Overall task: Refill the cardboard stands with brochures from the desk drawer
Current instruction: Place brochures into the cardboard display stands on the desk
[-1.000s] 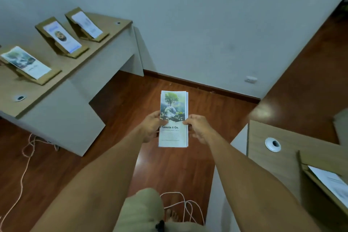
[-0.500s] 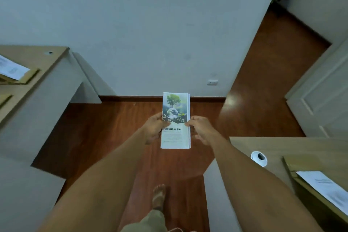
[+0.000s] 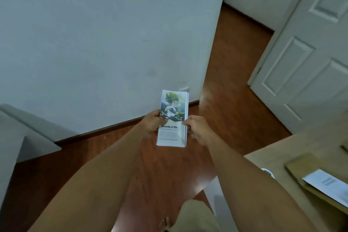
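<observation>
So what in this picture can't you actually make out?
- How many brochures are in the stack: head view, only the top cover shows.
- Small print under "Liceria & Co.": blurred, too small.
- Sheet on the cardboard stand: cut by the right edge, text unreadable.
- Fingers of the left hand and right hand: behind the stack.

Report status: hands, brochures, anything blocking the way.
Both hands, left and right, grip the brochures, held upright over the floor. Stand on desk at right, one sheet in it. Nothing in the way.
</observation>
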Action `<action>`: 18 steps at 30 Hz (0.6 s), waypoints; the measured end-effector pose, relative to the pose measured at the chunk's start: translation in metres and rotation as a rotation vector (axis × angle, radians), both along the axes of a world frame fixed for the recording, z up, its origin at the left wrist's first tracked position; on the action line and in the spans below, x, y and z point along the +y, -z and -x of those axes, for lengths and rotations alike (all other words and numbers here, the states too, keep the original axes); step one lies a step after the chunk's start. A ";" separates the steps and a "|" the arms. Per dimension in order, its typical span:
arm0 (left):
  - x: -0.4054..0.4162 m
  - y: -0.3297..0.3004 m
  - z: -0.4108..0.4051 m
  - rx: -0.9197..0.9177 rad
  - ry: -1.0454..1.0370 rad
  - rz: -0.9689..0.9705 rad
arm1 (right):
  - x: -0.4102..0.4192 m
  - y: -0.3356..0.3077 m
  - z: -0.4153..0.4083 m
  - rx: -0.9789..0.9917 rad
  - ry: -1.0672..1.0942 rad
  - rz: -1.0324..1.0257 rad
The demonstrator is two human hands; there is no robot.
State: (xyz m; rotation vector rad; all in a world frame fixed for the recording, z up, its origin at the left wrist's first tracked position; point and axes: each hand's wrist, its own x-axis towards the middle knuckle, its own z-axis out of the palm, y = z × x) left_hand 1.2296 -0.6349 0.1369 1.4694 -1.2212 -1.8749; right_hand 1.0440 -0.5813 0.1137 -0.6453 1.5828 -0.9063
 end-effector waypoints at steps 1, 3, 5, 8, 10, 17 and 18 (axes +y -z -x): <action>-0.012 0.003 0.007 -0.012 0.032 0.014 | -0.007 0.001 0.006 0.004 0.027 -0.003; -0.035 0.006 0.025 -0.049 0.091 0.033 | -0.017 0.000 0.020 0.014 0.076 -0.006; -0.057 0.006 0.046 -0.075 0.146 0.050 | -0.029 0.000 0.039 0.019 0.133 0.010; -0.089 0.012 0.085 -0.062 0.241 0.073 | -0.049 0.006 0.073 0.043 0.203 0.062; -0.112 0.014 0.118 -0.056 0.293 0.072 | -0.063 0.011 0.101 0.063 0.257 0.074; -0.184 0.017 0.241 -0.055 0.451 0.086 | -0.106 0.006 0.200 0.013 0.458 0.072; -0.195 0.015 0.261 -0.057 0.478 0.088 | -0.113 0.005 0.218 0.009 0.489 0.067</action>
